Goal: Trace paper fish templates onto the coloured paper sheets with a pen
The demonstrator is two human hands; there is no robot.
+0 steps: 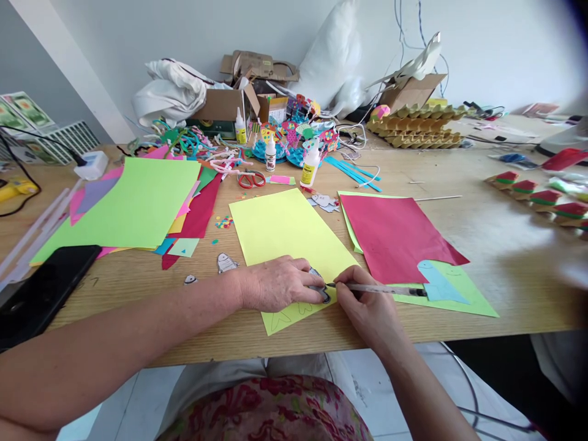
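A sheet of yellow paper lies near the table's front edge with pencil-like outlines along its lower side. My left hand rests on it, fingers stretched out over a grey paper cutout, which they partly hide. In my right hand is a pen, its tip at the cutout's right edge. Left of the sheet, a fish-shaped paper cutout lies on the wood, with a smaller piece below it. More grey paper cutouts are beyond the sheet's far right side.
Red paper and green paper lie to the right, with a blue cutout. Coloured sheets and a black phone are left. Behind are red-handled scissors, glue bottles and egg cartons.
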